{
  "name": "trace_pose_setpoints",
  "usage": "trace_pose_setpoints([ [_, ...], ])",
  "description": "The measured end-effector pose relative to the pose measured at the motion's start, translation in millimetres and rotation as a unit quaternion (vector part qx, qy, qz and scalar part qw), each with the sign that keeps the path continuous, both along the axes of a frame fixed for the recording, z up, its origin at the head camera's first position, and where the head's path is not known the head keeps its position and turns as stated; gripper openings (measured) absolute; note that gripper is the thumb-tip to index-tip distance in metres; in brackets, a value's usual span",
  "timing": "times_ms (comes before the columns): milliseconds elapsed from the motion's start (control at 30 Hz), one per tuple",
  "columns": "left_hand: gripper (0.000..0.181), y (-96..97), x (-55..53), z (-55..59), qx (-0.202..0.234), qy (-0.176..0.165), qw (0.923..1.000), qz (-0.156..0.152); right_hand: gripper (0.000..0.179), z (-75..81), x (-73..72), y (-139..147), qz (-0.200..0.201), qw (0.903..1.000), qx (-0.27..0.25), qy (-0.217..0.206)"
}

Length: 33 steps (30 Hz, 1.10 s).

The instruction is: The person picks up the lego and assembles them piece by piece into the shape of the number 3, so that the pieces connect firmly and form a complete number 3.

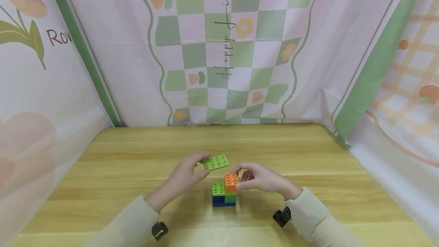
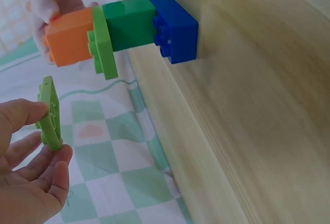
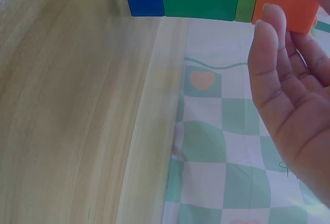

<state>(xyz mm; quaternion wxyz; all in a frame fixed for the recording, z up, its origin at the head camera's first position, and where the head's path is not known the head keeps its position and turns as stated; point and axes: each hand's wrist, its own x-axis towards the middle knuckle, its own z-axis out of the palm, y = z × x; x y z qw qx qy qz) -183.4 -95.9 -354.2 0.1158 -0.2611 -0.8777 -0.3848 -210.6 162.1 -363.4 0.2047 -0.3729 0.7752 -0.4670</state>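
Note:
My left hand point(image 1: 185, 172) pinches a thin lime-green building plate point(image 1: 217, 162) between thumb and fingers, holding it in the air behind and above a small stack. At the stack's bottom lies a blue brick point(image 2: 179, 33). A green brick point(image 2: 130, 23) stands on its right part, topped by a lime-green plate point(image 1: 218, 189) that juts out leftward over the blue one. Highest is an orange brick point(image 1: 231, 183), on the right half of that plate. My right hand point(image 1: 264, 178) grips the orange brick from the right with thumb and fingertips. In the right wrist view, its curved fingers point(image 3: 265, 54) show beside the orange brick.
The stack stands on a light wooden table point(image 1: 144, 151). Behind it hangs a printed cloth point(image 1: 192, 56) with green and white checks, and further cloths flank both sides. Dark devices point(image 1: 282, 216) sit at both wrists.

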Motion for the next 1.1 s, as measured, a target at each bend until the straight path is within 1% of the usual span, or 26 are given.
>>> trace_pose_setpoints([
  [167,0.042,1.7,6.6,1.4,-0.006,0.016,0.9997,-0.015,0.026,-0.5,-0.1,0.1,0.005,0.9999,0.000,0.010],
  [367,0.041,4.4,13.6,4.3,-0.014,-0.005,0.9994,-0.032,0.025,-0.9,-0.1,0.8,0.004,0.9999,0.009,0.010],
  [567,0.043,6.6,18.9,5.7,-0.021,-0.014,0.9986,-0.048,0.023,-1.3,-0.1,1.3,0.007,0.9997,0.012,0.021],
  [700,0.043,7.8,20.8,5.8,-0.020,-0.015,0.9981,-0.057,0.022,-0.9,0.3,1.0,0.010,0.9997,0.007,0.020],
  [867,0.042,8.6,21.6,3.8,-0.023,-0.001,0.9974,-0.068,0.021,-0.7,0.6,0.5,0.011,0.9998,0.005,0.018],
  [1100,0.040,8.7,21.5,0.6,-0.029,0.032,0.9956,-0.083,0.021,0.3,0.8,-0.3,0.006,0.9999,0.006,0.013],
])
